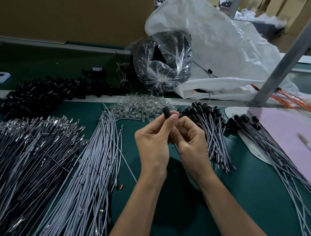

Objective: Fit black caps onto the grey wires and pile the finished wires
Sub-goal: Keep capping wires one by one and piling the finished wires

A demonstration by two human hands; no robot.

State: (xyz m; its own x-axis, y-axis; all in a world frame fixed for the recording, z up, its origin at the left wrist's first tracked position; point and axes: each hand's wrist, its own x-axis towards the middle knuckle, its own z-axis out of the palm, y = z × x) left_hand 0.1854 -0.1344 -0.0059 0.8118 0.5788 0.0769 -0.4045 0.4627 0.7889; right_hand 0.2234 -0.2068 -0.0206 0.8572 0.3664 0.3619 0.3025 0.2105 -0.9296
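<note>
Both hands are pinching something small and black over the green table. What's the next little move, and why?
Probably push the wire further up into the black cap. The left hand pinches the cap, the right hand grips the thin wire just below it, and I cannot tell whether it is seated. A pile of capped wires lies just to the right.

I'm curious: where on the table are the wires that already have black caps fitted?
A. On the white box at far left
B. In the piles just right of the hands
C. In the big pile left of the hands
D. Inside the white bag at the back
B: the capped wires lie just right of the right hand, with black caps at their far ends. The grey wires left of the left hand have none.
</note>
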